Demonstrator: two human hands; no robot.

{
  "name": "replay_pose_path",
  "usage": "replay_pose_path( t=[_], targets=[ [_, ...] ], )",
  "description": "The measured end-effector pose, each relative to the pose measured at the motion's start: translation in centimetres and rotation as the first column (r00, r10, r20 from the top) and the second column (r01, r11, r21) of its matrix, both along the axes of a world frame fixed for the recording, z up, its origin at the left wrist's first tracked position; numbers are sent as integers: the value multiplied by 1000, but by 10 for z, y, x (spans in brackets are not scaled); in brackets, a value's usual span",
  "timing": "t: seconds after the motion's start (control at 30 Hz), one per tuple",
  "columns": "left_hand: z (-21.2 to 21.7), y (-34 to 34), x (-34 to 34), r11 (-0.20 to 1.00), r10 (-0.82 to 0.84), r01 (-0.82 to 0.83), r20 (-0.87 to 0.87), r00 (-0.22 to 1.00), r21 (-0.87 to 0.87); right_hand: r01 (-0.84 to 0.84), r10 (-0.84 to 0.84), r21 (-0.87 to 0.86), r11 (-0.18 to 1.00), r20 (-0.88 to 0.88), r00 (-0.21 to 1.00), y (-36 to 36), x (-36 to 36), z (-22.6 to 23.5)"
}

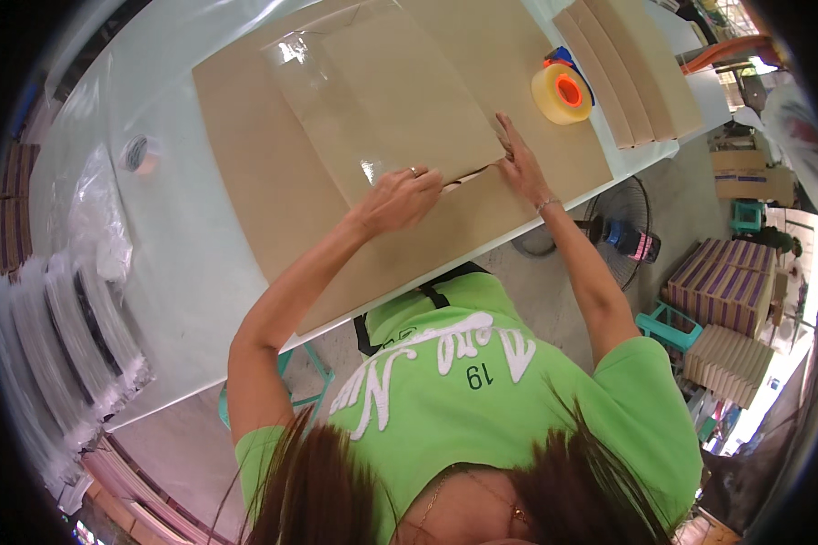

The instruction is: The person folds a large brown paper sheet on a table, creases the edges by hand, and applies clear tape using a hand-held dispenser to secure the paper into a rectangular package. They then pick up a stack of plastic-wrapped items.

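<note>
A flat brown cardboard box (400,91) lies on a larger cardboard sheet (254,200), with shiny clear tape along its left side. At its near edge, a narrow dark gap shows between two layers of board. My left hand (398,197) has its fingers curled over this near edge, left of the gap; the fingertips are partly hidden. My right hand (523,171) is at the near right corner, its fingers stretched along the box's right side and its thumb side touching the edge by the gap.
A tape dispenser (563,91) with a yellowish roll stands right of the box. Beyond it lie stacked folded cartons (623,73). A small tape roll (139,154) and clear plastic bags (64,336) are on the left. A fan (623,232) stands on the floor below the table's right side.
</note>
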State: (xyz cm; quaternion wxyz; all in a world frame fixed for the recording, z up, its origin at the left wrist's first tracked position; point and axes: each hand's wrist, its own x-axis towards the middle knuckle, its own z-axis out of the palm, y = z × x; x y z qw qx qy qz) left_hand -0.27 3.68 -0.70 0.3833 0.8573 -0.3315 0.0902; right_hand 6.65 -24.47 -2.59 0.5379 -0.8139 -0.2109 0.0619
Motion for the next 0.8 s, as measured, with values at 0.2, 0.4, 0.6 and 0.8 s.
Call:
replay_pose_path(
  t=[0.2, 0.4, 0.6, 0.8],
  targets=[
    [6, 5, 2, 986, -4, -26, 182, 983, 164, 270, -241, -94, 958, 242, 940, 28, -33, 30],
    [4, 5, 2, 973, 48, -87, 178, 983, 216, -190, 252, -267, 945, 219, 943, 61, -17, 72],
    [14, 4, 0, 960, 130, -160, 140, 982, 230, -352, 345, -252, 902, -70, 936, 78, 7, 76],
    [19, 4, 7, 962, 216, -200, -70, 974, 186, -320, 303, -179, 931, -114, 946, 85, 14, 57]
  ],
)
